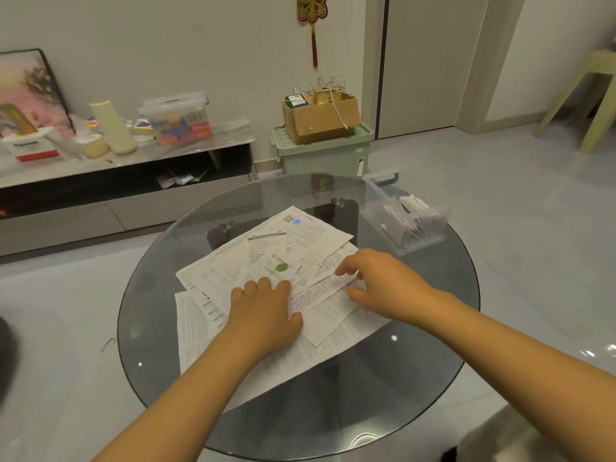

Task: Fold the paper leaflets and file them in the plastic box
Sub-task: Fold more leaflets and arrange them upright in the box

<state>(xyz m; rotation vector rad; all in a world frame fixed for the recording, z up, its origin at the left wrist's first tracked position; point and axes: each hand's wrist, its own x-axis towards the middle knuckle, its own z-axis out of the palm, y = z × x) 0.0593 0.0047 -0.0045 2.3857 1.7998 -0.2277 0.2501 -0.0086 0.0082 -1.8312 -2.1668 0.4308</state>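
A loose pile of printed paper leaflets (266, 251) lies spread over the middle of the round glass table (416, 361). My left hand (263, 311) rests on the pile with its fingers curled down onto the sheets. My right hand (380, 281) pinches the edge of a narrow leaflet (320, 290) between thumb and fingers, just right of the left hand. A clear plastic box (405, 215) stands at the table's far right edge, and several folded leaflets sit upright inside it.
A low cabinet (133, 181) with a lidded plastic bin, a cream vase and a framed picture runs along the left wall. Beyond the table a cardboard box sits on a green storage box (323, 155). A pale stool (586, 98) stands at the far right.
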